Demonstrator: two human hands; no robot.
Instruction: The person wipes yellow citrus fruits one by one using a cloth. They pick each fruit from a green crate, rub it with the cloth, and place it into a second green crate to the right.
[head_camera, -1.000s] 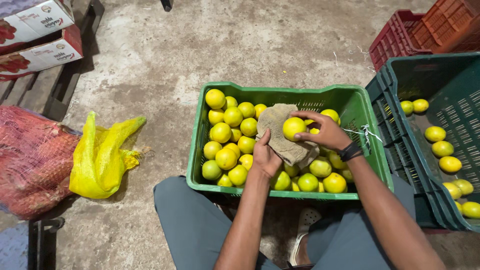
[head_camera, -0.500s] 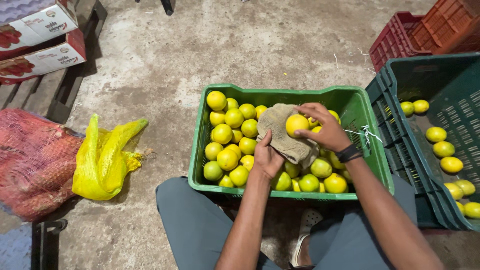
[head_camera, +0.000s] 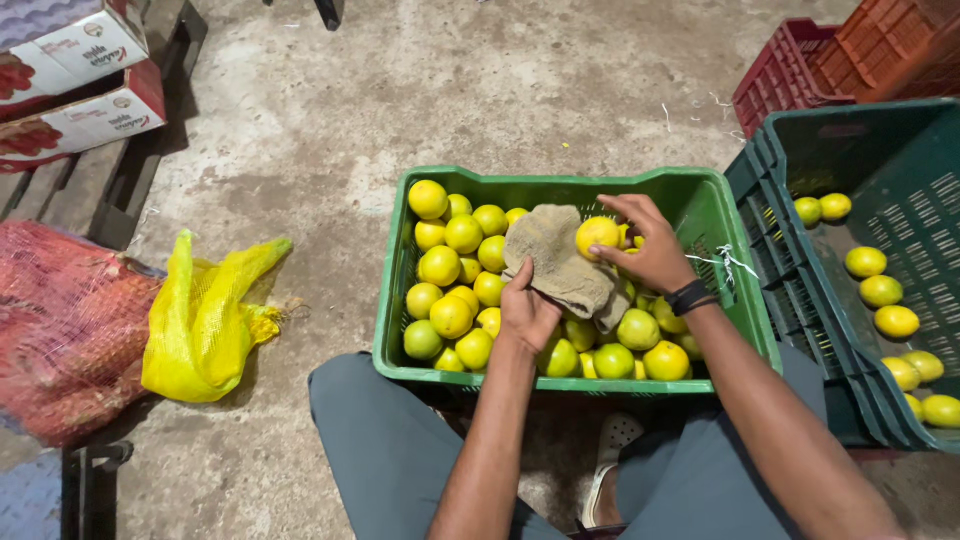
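One round yellow fruit (head_camera: 598, 235) being held in the right hand (head_camera: 655, 255), pressing against the brown cloth (head_camera: 556, 258) gripped by the left hand (head_camera: 527, 312). Round, so no long side to point. Sitting over the full green crate (head_camera: 560, 182). Only a few lying in the dark crate (head_camera: 880, 140); most likely waiting.

Two green crates (head_camera: 560, 182), two red crates (head_camera: 800, 80), two cardboard boxes (head_camera: 70, 80), one cloth (head_camera: 555, 255).

Two stacked white-and-red cardboard boxes (head_camera: 70, 70) — top left, on a wooden pallet (head_camera: 60, 185)
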